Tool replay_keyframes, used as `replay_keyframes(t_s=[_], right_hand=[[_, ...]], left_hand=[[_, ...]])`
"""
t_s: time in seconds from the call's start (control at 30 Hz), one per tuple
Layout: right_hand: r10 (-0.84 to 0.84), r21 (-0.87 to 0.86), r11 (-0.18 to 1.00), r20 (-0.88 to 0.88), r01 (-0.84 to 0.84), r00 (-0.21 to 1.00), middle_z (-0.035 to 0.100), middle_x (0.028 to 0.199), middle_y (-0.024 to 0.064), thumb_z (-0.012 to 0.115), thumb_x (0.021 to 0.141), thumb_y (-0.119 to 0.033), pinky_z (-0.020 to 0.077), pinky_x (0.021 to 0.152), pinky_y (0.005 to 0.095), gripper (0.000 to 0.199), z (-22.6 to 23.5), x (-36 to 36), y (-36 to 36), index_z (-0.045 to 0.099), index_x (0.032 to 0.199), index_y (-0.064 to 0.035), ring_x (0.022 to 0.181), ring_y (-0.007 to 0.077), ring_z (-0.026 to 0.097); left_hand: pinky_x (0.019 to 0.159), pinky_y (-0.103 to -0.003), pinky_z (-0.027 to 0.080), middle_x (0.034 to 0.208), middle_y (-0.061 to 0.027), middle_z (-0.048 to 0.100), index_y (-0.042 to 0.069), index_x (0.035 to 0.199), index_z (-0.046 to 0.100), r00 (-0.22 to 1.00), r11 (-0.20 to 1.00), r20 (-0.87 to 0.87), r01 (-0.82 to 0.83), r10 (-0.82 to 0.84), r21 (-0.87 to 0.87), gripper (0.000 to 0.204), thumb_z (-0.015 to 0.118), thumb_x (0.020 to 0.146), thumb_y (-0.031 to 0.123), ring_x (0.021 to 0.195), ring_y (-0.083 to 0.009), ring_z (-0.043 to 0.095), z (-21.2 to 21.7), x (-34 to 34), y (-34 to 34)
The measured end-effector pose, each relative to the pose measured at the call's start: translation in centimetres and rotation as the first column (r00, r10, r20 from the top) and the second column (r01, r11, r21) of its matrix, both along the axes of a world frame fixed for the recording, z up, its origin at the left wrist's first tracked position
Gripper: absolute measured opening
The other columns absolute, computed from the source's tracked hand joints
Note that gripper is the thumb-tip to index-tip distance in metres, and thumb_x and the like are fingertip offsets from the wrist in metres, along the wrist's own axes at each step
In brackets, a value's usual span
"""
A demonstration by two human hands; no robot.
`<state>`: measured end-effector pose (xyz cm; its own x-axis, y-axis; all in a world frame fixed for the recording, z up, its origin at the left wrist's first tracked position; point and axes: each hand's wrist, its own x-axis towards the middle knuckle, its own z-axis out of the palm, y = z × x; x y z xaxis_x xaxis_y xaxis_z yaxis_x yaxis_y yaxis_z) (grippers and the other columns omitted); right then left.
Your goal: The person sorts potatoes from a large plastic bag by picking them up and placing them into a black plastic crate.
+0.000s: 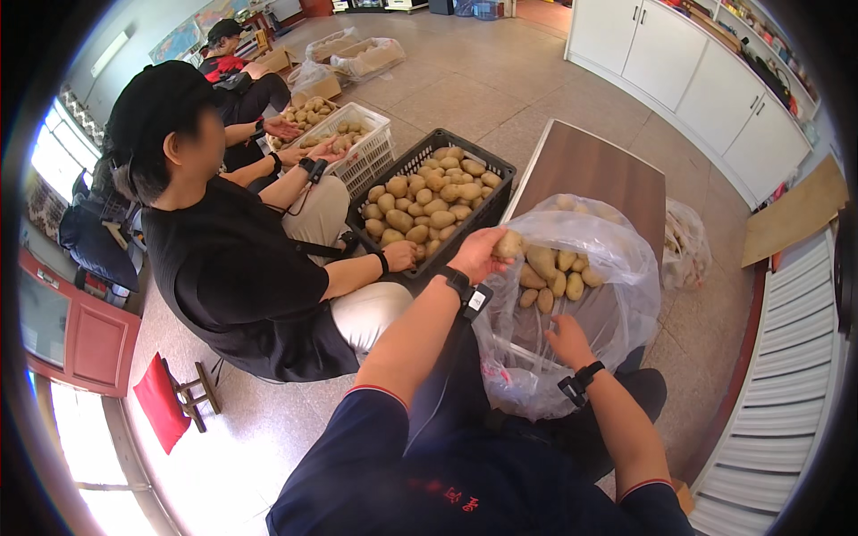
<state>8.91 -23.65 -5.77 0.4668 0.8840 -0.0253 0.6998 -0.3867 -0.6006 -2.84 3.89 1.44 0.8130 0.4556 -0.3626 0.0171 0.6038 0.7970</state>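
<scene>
My left hand is closed round a potato, held at the left rim of a clear plastic bag. The bag lies wide-mouthed on a brown tabletop in front of me, its near edge hanging toward my lap. Inside it rest several loose potatoes, with a few more blurred behind the plastic at the far end. My right hand is over the bag's near part, just short of the potatoes, fingers apart and no potato in them.
Left of the table stands a black crate full of potatoes. A co-worker in black sits beside it, one hand at its near edge. Beyond are a white crate, another seated person and bag-lined boxes. A filled bag stands right.
</scene>
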Motion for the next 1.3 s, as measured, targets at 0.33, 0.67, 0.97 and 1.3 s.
replay_keyframes(t_s=[0.33, 0.67, 0.97, 1.3], right_hand=[[0.103, -0.312, 0.950, 0.248, -0.021, 0.963, 0.050, 0.137, 0.0186, 0.070, 0.078, -0.023, 0.0458, 0.097, 0.0484, 0.047, -1.1, -1.6, -1.8, 0.060, 0.120, -0.0047, 0.121, 0.0404, 0.050], [0.152, -0.332, 0.942, 0.273, -0.056, 0.950, 0.050, 0.137, 0.0213, 0.068, 0.077, -0.025, 0.0450, 0.100, 0.0460, 0.047, -0.4, -2.0, -1.8, 0.061, 0.119, -0.0038, 0.120, 0.0413, 0.051], [0.172, -0.314, 0.947, 0.291, -0.075, 0.941, 0.049, 0.138, 0.0228, 0.069, 0.076, -0.024, 0.0435, 0.102, 0.0452, 0.052, -1.0, -2.3, -2.1, 0.059, 0.123, -0.0046, 0.121, 0.0419, 0.050], [0.132, -0.265, 0.963, 0.307, -0.048, 0.942, 0.050, 0.136, 0.0171, 0.067, 0.076, -0.020, 0.0500, 0.094, 0.0477, 0.043, -1.1, -1.9, -3.1, 0.063, 0.116, -0.0062, 0.122, 0.0400, 0.050]], left_hand=[[0.055, -0.032, 0.053, 0.089, -0.0107, 0.065, 0.004, 0.110, 0.057, 0.924, 0.907, -0.016, -0.377, 0.381, -0.186, 0.036, 0.052, 0.099, 0.038, 0.070, -0.0241, 0.064, -3.6, -1.4, 4.1], [0.075, -0.041, 0.058, 0.105, -0.0162, 0.061, -0.001, 0.117, 0.052, 0.681, 0.632, -0.007, -0.683, 0.732, -0.367, 0.034, 0.052, 0.099, 0.027, 0.088, -0.0317, 0.063, -7.0, -2.7, 7.3], [0.090, -0.044, 0.056, 0.138, -0.0174, 0.040, 0.008, 0.145, 0.026, 0.483, 0.443, 0.017, -0.789, 0.876, -0.426, 0.051, 0.048, 0.100, 0.016, 0.113, -0.0353, 0.055, -8.6, -4.1, 9.6], [0.098, -0.046, 0.051, 0.140, -0.0178, 0.040, 0.003, 0.145, 0.026, 0.607, 0.648, 0.234, -0.672, 0.759, -0.359, 0.049, 0.044, 0.101, 0.014, 0.122, -0.0392, 0.051, -9.2, -3.3, 9.0]])
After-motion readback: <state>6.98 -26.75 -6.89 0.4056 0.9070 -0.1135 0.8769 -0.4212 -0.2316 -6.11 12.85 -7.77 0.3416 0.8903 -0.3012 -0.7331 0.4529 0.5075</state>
